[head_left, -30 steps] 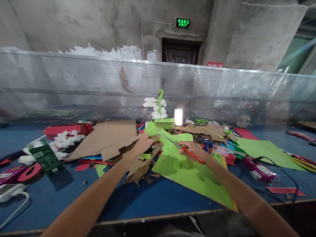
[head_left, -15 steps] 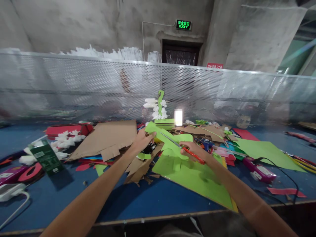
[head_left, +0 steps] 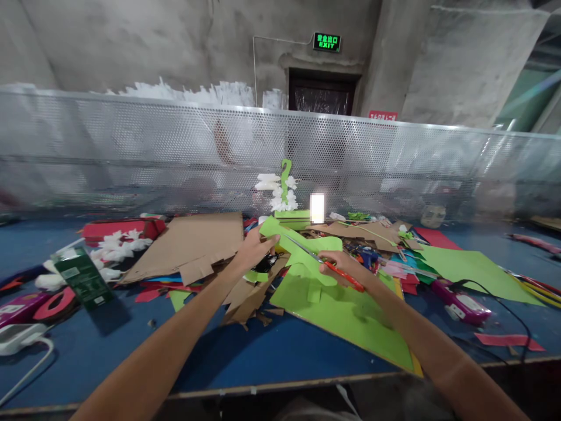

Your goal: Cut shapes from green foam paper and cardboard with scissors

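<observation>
My left hand [head_left: 256,247] pinches the left end of a green paper piece [head_left: 302,255], held above the table. In my right hand [head_left: 342,266] are red-handled scissors [head_left: 328,266], their blades lying across the upper edge of that piece and pointing toward my left hand. Whether the blades are parted is too small to tell. Under my right hand lies a larger green sheet [head_left: 342,316], with a yellow edge showing along its right side. Brown cardboard scraps [head_left: 252,298] and dark cords lie below my left hand.
A brown cardboard sheet [head_left: 205,237] lies left of centre. A dark green box [head_left: 83,278] stands at the left, near white paper flowers [head_left: 120,248]. At the right are a green sheet [head_left: 473,269] and a purple box [head_left: 460,301]. A perforated metal screen [head_left: 175,152] backs the table.
Almost nothing differs. Both hands, the scissors and the green piece keep nearly the same place; the view has shifted very slightly.
</observation>
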Tool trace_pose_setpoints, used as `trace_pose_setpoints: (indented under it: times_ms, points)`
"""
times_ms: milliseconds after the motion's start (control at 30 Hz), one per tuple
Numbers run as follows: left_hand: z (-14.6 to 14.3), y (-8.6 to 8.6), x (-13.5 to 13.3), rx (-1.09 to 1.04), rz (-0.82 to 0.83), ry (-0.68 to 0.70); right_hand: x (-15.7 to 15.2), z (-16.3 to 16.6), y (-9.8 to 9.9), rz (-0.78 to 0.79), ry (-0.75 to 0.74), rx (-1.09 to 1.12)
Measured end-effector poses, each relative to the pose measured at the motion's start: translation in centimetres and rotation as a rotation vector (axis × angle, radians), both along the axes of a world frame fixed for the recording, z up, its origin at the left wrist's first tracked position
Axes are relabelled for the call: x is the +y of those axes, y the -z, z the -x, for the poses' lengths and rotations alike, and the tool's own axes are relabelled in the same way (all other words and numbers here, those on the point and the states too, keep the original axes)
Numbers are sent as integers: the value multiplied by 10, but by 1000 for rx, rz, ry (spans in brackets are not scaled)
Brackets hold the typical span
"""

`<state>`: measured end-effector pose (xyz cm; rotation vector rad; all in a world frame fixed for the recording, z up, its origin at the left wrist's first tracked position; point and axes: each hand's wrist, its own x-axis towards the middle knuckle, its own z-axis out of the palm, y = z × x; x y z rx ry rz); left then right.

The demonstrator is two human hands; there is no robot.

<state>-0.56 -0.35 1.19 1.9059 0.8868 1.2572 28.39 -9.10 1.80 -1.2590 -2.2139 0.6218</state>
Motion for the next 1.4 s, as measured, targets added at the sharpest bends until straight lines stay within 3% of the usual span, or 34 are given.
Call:
trace_pose_setpoints:
  times_ms: [333,867,1133,1400]
  points:
    - [-1,-7,-7,26,4,15,7,-2,5,-21,-50,17]
    - [-1,-1,-2,39,2,8,10,-3,11,-20,-22,16]
    - [-3,-1,-5,26,7,66,10,-3,14,-37,-80,34]
    - [-3,2,-3,17,9,98,10,0,12,-14,-32,31]
